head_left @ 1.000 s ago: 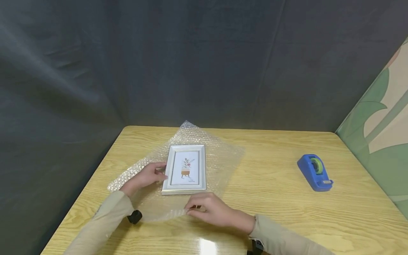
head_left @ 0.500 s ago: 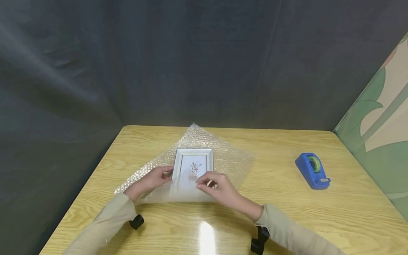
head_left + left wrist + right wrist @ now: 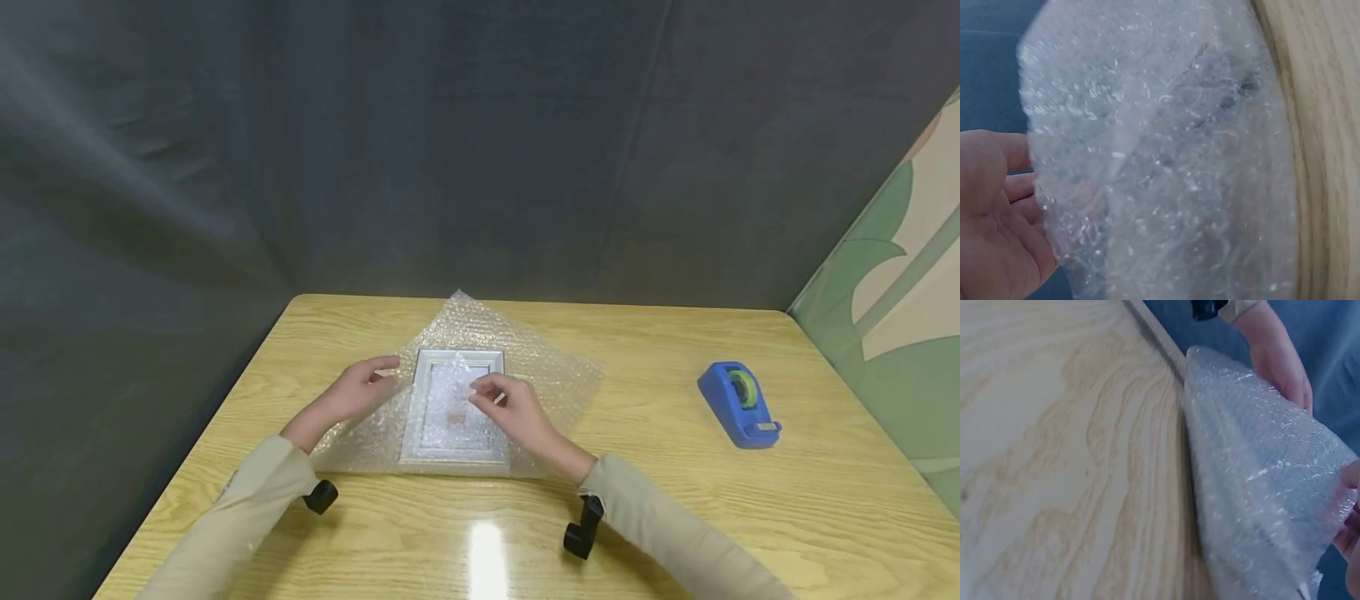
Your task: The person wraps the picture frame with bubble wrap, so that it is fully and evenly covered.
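A sheet of bubble wrap (image 3: pixel 543 371) lies on the table with a silver picture frame (image 3: pixel 486 360) on it. Its near flap is folded over the frame, blurring the plant print; the frame's top rim still shows bare. My right hand (image 3: pixel 519 410) pinches the flap's tip above the picture. In the right wrist view that hand (image 3: pixel 1350 531) is partly cut off at the edge. Left of the frame, my left hand (image 3: pixel 354 393) hovers with fingers loosely extended. The left wrist view has this hand (image 3: pixel 997 212) beside the raised bubble wrap (image 3: pixel 1166 156), gripping nothing visible.
A blue tape dispenser (image 3: pixel 738 407) with a green-looking roll stands on the right of the wooden table (image 3: pixel 630 467). A dark curtain (image 3: pixel 480 150) hangs behind and to the left. A patterned panel (image 3: pixel 892 292) borders the right side.
My right hand has carried the bubble wrap's near edge up and over the picture frame. My left hand has let go of the frame's left side and shifted slightly away.
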Demonstrator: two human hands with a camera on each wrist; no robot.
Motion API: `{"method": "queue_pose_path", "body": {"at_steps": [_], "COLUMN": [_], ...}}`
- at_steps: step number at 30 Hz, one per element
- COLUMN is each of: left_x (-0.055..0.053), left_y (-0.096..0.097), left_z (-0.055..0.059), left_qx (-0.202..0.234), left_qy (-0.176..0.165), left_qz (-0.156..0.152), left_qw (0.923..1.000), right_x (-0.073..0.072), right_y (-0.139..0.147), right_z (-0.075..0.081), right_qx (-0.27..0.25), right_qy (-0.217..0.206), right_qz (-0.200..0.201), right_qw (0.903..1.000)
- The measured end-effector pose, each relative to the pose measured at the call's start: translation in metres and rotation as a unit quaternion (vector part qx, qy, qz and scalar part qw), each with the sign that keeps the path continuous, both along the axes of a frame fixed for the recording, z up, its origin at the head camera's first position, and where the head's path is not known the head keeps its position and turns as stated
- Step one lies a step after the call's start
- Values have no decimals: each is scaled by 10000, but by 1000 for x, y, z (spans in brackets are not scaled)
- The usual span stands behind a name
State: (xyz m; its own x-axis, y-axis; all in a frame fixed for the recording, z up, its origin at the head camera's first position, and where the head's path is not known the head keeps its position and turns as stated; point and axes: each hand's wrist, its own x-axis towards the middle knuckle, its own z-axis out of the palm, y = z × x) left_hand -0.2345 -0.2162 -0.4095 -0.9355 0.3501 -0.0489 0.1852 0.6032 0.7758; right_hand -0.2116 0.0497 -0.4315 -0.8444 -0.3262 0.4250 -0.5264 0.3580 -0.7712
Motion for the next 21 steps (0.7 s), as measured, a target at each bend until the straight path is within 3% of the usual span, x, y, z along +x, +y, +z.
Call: {"method": "queue_pose_path", "body": {"at_steps": [5,11,17,21], "left_x": [1,0,1,1], "left_y": [4,13,23,29], "left_z": [-3,-19,-34,-39], "left_qx": [203,163,-72,-168], "left_qy": [2,-101,-485,-216], "left_qz": [31,233,539,437], "left_qw": [9998,9995,9973,9987], "right_x": [-7,-12,-12,-13], "right_y": [-1,-3,-8,-10], "right_z": [-10,-26,-31,-31], "right_qx": [44,250,464,812], "right_qy": [-242,-672,-492,-322], "right_qz": [-236,-496,-646,-667], "right_qw": [9994,9962,9956,9939]}}
